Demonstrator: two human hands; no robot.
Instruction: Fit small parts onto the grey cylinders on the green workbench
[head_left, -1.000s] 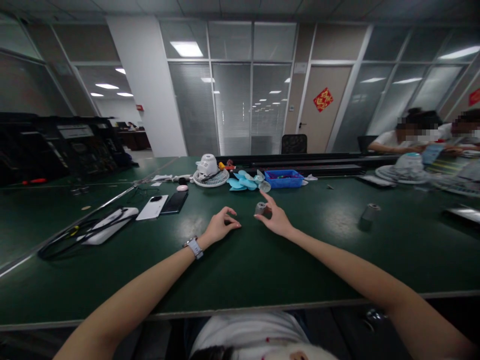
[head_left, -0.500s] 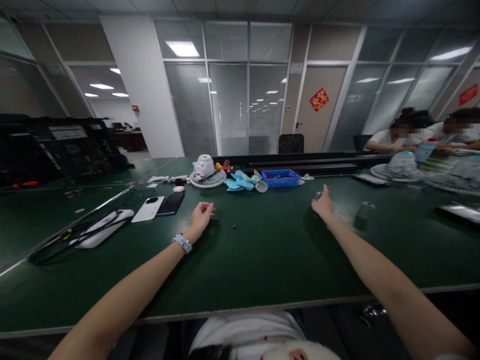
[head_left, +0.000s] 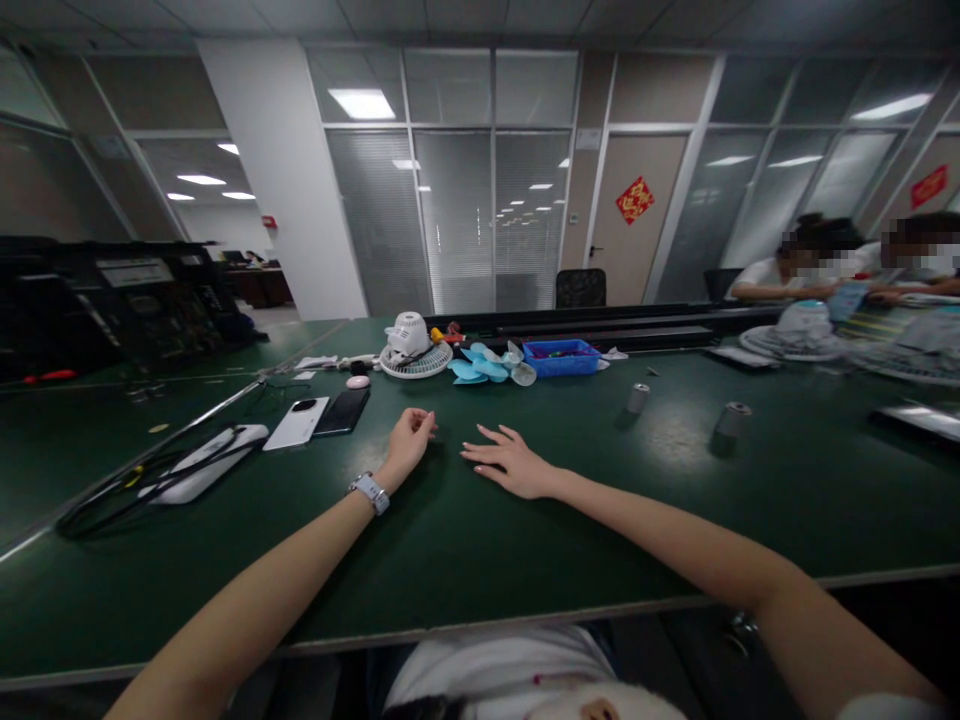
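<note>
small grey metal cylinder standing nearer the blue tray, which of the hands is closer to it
Right. The right hand lies flat on the green table, below-left of the small grey metal cylinder; the left hand is curled farther left.

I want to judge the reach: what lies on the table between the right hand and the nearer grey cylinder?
Only bare green table lies between the right hand and the nearer grey cylinder, as the head view shows.

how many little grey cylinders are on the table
2. One grey cylinder stands beyond the right hand; the other cylinder stands farther right on the green table. More may be hidden in the far clutter.
</note>
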